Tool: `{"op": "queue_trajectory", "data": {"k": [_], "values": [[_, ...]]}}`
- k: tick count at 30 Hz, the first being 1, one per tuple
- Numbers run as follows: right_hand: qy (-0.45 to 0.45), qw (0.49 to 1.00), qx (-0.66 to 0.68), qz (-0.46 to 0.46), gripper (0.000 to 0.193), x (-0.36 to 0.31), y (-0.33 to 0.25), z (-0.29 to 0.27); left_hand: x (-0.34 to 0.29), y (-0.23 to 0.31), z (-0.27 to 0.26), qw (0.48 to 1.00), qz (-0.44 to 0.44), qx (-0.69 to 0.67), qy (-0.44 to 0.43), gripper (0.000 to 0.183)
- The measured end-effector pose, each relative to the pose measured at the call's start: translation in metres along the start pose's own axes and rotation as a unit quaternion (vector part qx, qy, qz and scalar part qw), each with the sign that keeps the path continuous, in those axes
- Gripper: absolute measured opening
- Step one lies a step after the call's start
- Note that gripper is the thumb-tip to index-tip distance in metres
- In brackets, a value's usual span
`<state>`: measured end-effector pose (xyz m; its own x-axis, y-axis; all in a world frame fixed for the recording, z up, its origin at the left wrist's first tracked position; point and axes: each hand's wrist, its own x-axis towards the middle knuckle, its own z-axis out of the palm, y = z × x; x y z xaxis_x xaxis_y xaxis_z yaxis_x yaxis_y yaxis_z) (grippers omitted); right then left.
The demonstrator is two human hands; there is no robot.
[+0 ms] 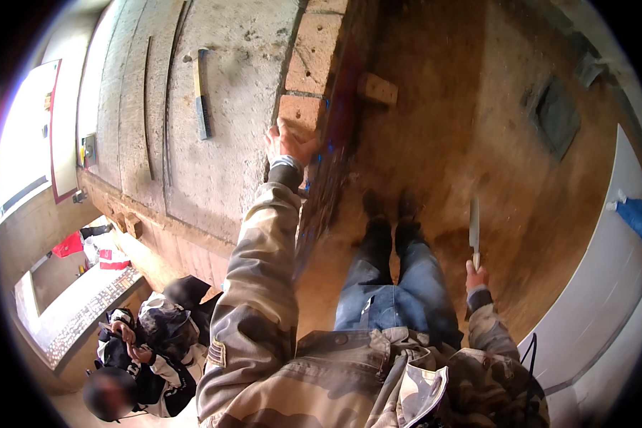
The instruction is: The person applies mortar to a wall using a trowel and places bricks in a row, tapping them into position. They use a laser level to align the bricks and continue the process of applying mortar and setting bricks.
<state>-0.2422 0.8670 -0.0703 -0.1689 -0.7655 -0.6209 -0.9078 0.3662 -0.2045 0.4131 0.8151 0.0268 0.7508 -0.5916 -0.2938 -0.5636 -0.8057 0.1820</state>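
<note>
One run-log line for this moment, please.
left hand on reddish brick wall edge | right hand grips flat metal trowel | yellow-handled hammer on slab

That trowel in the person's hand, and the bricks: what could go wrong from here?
The right hand holds the trowel blade-up near the legs; a slip might nick them. The left hand rests on the end brick of the wall; if loose, it could fall toward the boots.

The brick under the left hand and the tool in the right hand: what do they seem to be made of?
The brick looks like fired clay, matte orange-red with a rough, pitted face. The left hand rests on it. The tool in the right hand has a flat grey blade with a dull sheen, probably steel. Its handle is hidden in the grip.
</note>
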Motion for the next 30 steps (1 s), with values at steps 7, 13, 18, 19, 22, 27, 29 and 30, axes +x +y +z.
{"op": "queue_trajectory", "data": {"k": [7, 13, 18, 19, 22, 27, 29, 30], "values": [[-0.026, 0.998, 0.007, -0.065, 0.063, 0.016, -0.059, 0.024, -0.009, -0.042, 0.026, 0.992, 0.041, 0.021, 0.115, 0.098], [-0.095, 0.989, 0.114, -0.001, 0.063, -0.02, -0.142, 0.092, -0.003, -0.038, 0.05, 0.992, 0.08, 0.041, 0.087, 0.087], [-0.17, 0.958, 0.231, -0.013, 0.064, -0.077, -0.228, 0.144, -0.001, -0.038, 0.046, 0.992, 0.071, 0.05, 0.088, 0.087], [-0.183, 0.952, 0.246, -0.013, 0.062, -0.088, -0.243, 0.145, -0.002, -0.038, 0.048, 0.992, 0.071, 0.049, 0.089, 0.087], [-0.251, 0.916, 0.31, 0.038, 0.054, -0.116, -0.285, 0.14, 0.0, -0.039, 0.051, 0.991, 0.07, 0.066, 0.091, 0.086], [-0.325, 0.86, 0.381, 0.094, 0.033, -0.125, -0.315, 0.141, 0.001, -0.035, 0.049, 0.99, 0.062, 0.079, 0.096, 0.085], [-0.304, 0.886, 0.344, 0.071, 0.035, -0.123, -0.311, 0.147, 0.004, -0.036, 0.049, 0.99, 0.062, 0.072, 0.103, 0.085], [-0.298, 0.891, 0.334, 0.078, 0.041, -0.124, -0.307, 0.148, 0.003, -0.037, 0.049, 0.991, 0.06, 0.074, 0.094, 0.085]]}}
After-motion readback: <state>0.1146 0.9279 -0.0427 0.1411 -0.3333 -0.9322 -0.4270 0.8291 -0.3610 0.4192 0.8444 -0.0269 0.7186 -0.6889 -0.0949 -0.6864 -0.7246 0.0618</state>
